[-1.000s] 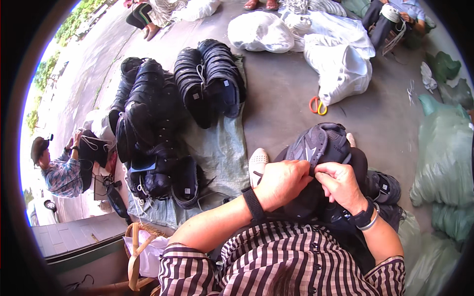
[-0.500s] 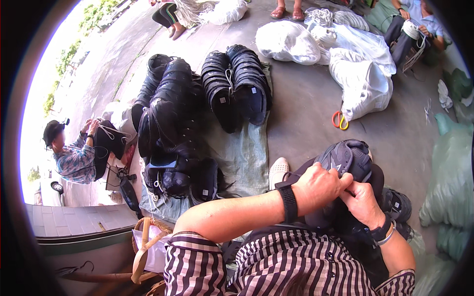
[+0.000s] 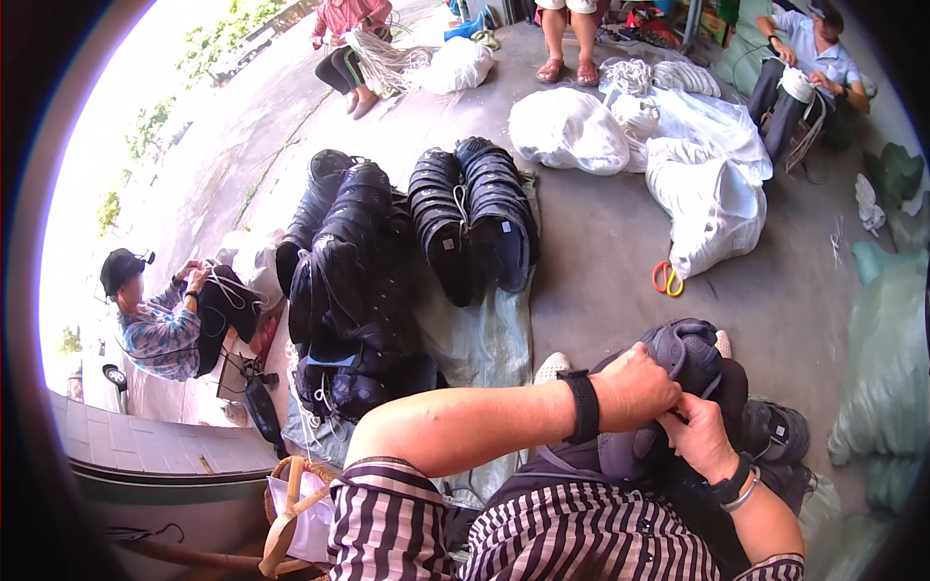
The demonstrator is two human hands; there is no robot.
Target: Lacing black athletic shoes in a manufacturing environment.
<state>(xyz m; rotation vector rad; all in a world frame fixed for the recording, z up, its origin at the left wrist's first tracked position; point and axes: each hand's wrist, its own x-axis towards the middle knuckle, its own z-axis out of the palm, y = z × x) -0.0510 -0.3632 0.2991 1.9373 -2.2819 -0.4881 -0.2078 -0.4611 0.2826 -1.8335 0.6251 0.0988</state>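
On my lap lies a dark grey shoe upper [image 3: 690,351], its rounded, padded part turned away from me. My left hand [image 3: 635,387] reaches across from the left, fingers closed at the upper's near edge. Close beside it, my right hand [image 3: 701,441] pinches dark material of the same upper; the fingertips of both hands nearly meet. Any small thing between the fingers is hidden. More dark shoe uppers [image 3: 775,431] rest by my right side.
Nested black shoe uppers [image 3: 473,213] stand in rows on a greenish sheet [image 3: 504,334]. Orange-and-yellow-handled scissors [image 3: 667,279] lie beside a white sack [image 3: 712,218]. Green sacks [image 3: 882,358] line the right. A wicker basket [image 3: 281,504] stands at lower left. Other people sit working around.
The view has tilted up, so the surroundings sit lower in the picture. My hands have shifted slightly at the upper, the right hand's fingers now lower beside the left.
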